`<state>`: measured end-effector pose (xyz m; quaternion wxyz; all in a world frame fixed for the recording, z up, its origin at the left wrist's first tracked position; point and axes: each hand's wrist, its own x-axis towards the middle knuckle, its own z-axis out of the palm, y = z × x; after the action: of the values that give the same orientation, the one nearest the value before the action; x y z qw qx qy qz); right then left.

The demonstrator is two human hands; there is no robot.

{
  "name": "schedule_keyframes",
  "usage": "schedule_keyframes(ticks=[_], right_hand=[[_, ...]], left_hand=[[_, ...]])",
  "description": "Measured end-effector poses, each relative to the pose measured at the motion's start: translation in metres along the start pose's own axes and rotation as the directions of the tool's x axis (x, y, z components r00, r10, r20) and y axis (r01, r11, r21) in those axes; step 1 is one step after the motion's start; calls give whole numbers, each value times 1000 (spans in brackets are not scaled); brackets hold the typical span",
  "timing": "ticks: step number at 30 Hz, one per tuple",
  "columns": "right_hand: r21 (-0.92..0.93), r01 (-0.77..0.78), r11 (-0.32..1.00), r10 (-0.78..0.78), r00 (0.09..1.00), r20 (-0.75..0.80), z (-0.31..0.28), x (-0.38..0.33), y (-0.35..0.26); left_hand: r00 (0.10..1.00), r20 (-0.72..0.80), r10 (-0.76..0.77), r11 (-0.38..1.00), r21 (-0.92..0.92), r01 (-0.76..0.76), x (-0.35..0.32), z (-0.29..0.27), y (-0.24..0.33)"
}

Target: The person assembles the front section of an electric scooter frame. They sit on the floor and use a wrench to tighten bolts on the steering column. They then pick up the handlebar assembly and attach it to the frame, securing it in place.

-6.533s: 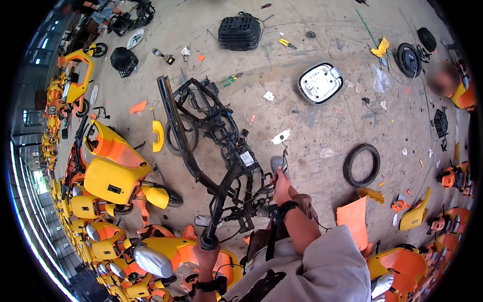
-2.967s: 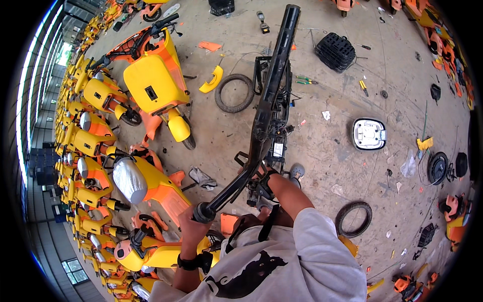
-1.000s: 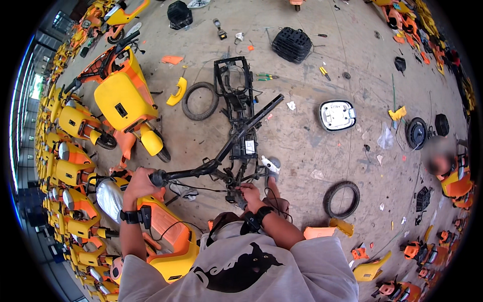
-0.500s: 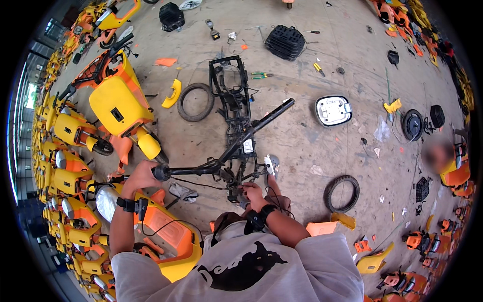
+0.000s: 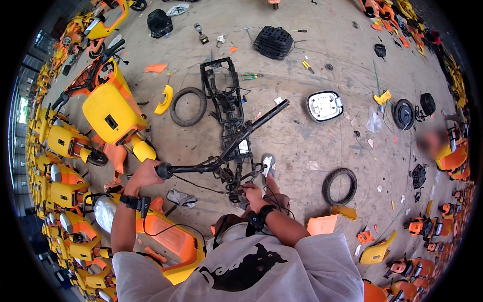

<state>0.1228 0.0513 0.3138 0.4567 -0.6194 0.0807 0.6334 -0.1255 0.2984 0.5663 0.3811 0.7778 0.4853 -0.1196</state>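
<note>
Right — left hand curled around the collared end of a black bar, at the person's left; bar bends and slants away to the right, crossing over a black scooter frame that lies on the concrete floor. Right hand at the frame's near end, fingers bent in among small dark parts — whether pinching one, cannot tell. Worn tyre just left of the frame, green-handled pliers near its far right corner, white shell farther right, yellow-and-orange scooter to the left
</note>
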Motion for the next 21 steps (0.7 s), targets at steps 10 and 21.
schedule_keyframes(ticks=[10,21], right_hand=[[13,11,1000,-10,998,-61,-5,4,16],[-2,85,996,-85,996,-35,2,27,37]], left_hand=[[999,9,46,999,-18,-46,9,16,-13],[995,-79,67,992,110,-58,13,21,-42]])
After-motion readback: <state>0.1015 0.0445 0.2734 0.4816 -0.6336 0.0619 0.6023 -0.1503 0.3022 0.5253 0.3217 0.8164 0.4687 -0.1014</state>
